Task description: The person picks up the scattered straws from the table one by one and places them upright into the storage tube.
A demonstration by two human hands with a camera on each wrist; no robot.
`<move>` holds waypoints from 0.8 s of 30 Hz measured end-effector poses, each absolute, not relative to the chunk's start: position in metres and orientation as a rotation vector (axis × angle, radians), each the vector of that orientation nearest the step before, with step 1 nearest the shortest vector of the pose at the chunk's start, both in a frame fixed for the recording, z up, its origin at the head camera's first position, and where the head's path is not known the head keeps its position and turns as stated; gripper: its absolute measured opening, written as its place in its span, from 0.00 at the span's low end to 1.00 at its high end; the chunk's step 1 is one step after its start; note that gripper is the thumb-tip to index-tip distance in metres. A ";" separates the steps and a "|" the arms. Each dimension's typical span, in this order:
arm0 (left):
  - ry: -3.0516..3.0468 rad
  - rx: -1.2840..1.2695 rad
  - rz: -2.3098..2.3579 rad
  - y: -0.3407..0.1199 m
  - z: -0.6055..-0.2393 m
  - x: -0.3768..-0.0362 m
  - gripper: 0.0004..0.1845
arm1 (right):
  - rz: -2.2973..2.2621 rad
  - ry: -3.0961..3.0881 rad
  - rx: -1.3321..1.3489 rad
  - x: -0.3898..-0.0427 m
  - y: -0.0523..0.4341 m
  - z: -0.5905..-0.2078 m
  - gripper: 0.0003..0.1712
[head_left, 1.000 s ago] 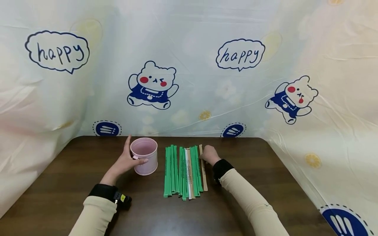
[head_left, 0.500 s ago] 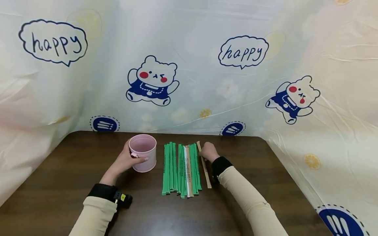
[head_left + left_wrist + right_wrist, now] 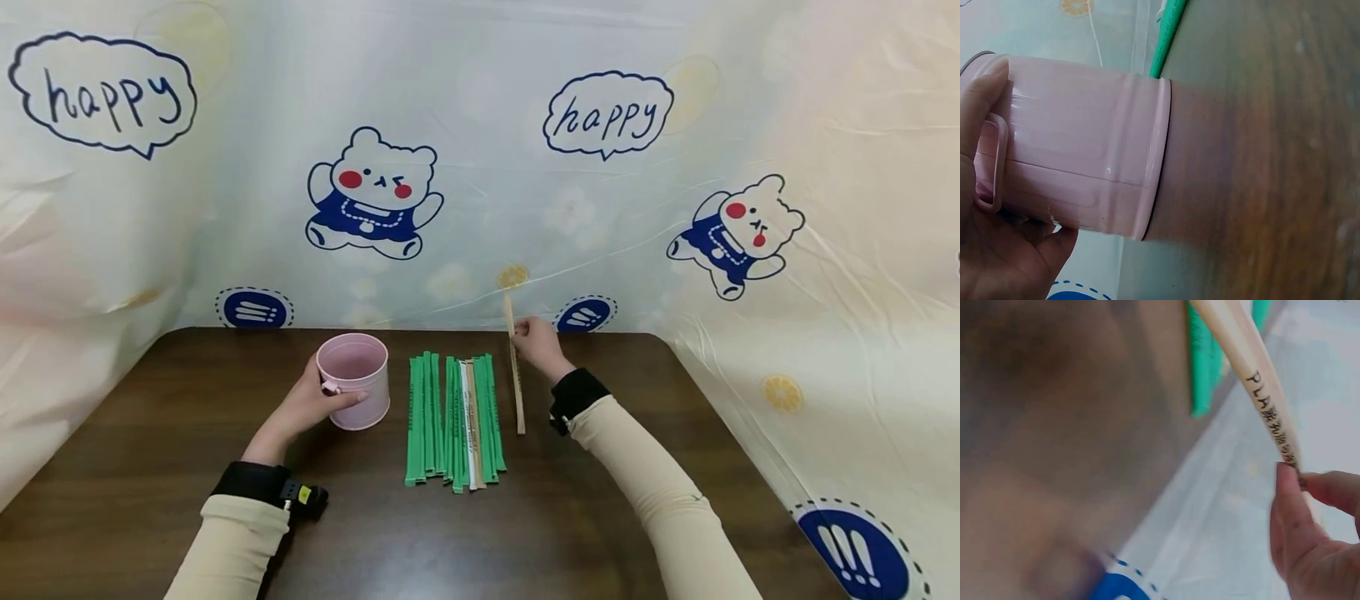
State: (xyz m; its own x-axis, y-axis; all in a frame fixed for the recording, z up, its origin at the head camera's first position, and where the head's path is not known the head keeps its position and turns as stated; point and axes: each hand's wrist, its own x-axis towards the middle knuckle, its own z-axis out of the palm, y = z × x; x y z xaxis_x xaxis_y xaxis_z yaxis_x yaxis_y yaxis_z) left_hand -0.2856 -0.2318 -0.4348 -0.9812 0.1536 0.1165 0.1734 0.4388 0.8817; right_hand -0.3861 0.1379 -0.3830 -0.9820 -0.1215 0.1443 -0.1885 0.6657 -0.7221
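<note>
A printed curtain (image 3: 480,192) is being seen behind a brown table (image 3: 570,542). On it, a pink pail (image 3: 375,402) is being gripped by the left hand (image 3: 302,408). Beside green straws (image 3: 454,429), a tan straw (image 3: 517,392) is being pinched by the right hand (image 3: 539,343); slippage is being risked by so narrow a hold.

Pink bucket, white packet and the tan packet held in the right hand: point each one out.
Pink bucket (image 3: 1079,137): left wrist view, on its side wall.
White packet (image 3: 468,425): head view, about midway along its length.
Held tan packet (image 3: 1263,381): right wrist view, on its printed side.
</note>
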 end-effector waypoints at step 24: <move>-2.692 -0.227 -1.660 -0.231 -0.434 -0.283 0.57 | 1.338 -2.286 0.613 -0.378 0.051 -0.267 0.21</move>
State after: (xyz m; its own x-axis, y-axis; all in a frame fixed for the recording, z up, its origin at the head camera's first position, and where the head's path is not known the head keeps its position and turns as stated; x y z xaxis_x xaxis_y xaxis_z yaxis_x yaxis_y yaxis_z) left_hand -0.2830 -0.2313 -0.4344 -0.9893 0.1371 0.0499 0.1062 0.4416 0.8909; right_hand -0.3782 0.0510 -0.2674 -0.8149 -0.1604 0.5570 -0.5642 0.4397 -0.6988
